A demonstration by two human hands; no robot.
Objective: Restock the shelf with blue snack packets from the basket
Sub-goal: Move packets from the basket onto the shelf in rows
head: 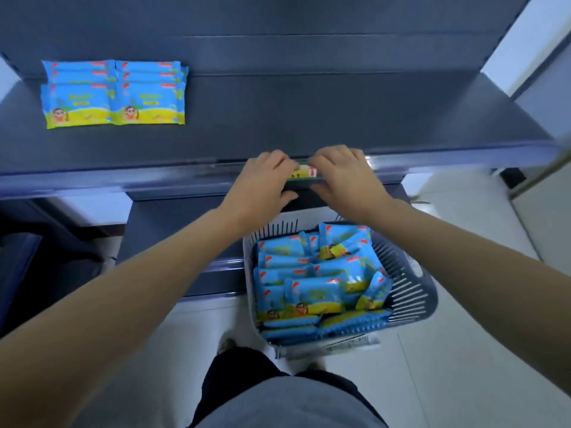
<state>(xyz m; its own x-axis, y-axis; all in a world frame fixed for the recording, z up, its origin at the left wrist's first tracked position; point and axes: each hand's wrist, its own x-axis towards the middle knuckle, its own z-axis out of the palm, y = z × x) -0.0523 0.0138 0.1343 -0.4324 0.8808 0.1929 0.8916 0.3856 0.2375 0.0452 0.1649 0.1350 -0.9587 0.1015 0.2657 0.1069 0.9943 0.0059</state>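
Note:
Several blue snack packets (318, 279) fill a grey slatted basket (415, 299) on the floor below the shelf. More blue packets (114, 94) lie in two overlapping rows at the far left of the dark shelf (309, 118). Both my hands are at the shelf's front rail. My left hand (265, 183) and my right hand (343, 177) pinch a small yellow and white price label (301, 173) between them, fingers over the rail's top and thumbs under it. Neither hand holds a packet.
The shelf's front rail (123, 180) runs across the view, with lower shelves (185, 230) beneath it. A white tiled floor (448, 381) lies around the basket. My feet and grey shorts (278, 403) are at the bottom, close to the basket.

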